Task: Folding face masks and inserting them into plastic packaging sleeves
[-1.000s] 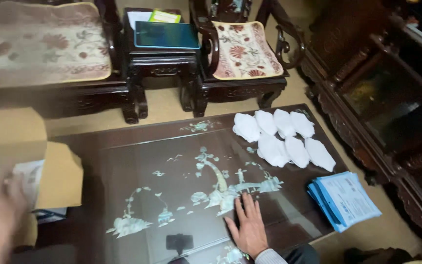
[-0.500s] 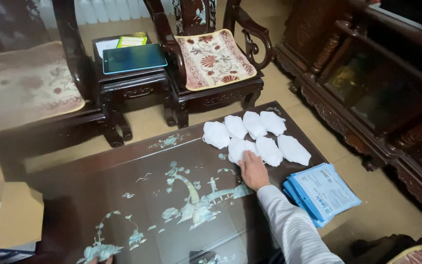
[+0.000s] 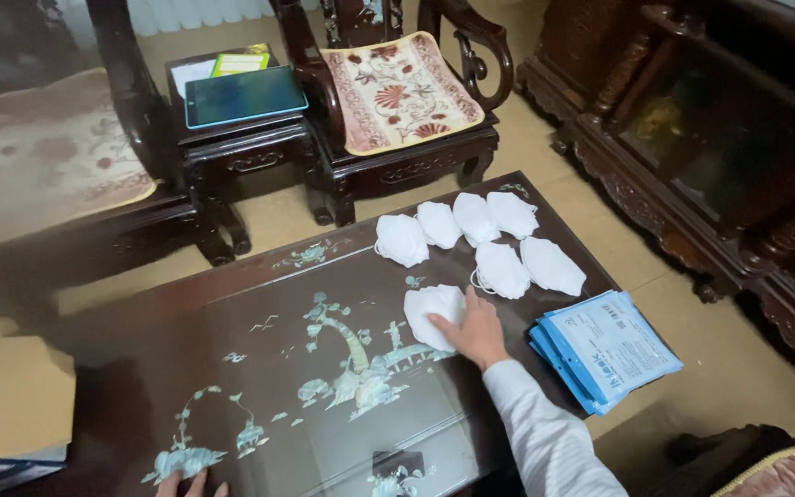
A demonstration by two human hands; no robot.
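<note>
Fingers (image 3: 448, 322) of right hand (image 3: 478, 333) spread flat on white mask (image 3: 430, 308), left fingers (image 3: 190, 483) barely visible at table (image 3: 259, 368) edge

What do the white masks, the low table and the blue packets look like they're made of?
White masks: soft matte non-woven fabric, folded and slightly puffed; the right hand rests on one. Low table: dark glossy wood with pale shimmering inlay, probably mother-of-pearl; reflections suggest lacquer or a glass top. Blue packets: thin plastic film or paper, hard to tell.
</note>
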